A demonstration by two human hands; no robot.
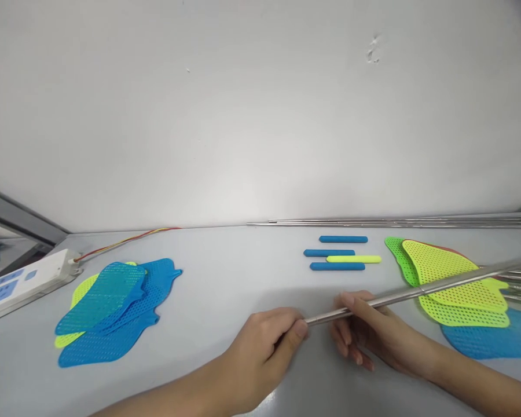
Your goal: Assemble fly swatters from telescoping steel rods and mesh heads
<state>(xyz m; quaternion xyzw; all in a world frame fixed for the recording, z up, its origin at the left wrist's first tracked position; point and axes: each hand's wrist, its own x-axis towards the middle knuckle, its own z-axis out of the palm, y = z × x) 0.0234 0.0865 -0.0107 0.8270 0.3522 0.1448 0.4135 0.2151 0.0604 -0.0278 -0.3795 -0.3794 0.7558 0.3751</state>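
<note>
A shiny metal rod (pixel 393 298), with joints like a telescopic tube, slants across in front of me and rises to the right. My left hand (pixel 267 353) is closed around its thin end, thumb pressed against the fingers. Farther up the rod, my right hand (pixel 375 333) holds it between thumb and fingers, with the lower fingers loosely curled. Behind the hands lie several short pointed plastic sticks, among them a blue stick (pixel 342 239) and a yellow stick (pixel 353 259). The rod passes over perforated yellow fly-swatter heads (pixel 455 272) at the right.
Blue perforated swatter heads (pixel 117 295) are piled at the left over yellow ones. Thin metal rods (pixel 373 223) lie along the wall. A green head (pixel 397 255) and a blue head (pixel 490 336) show at the right. A white power strip (pixel 35 284) with wires is far left.
</note>
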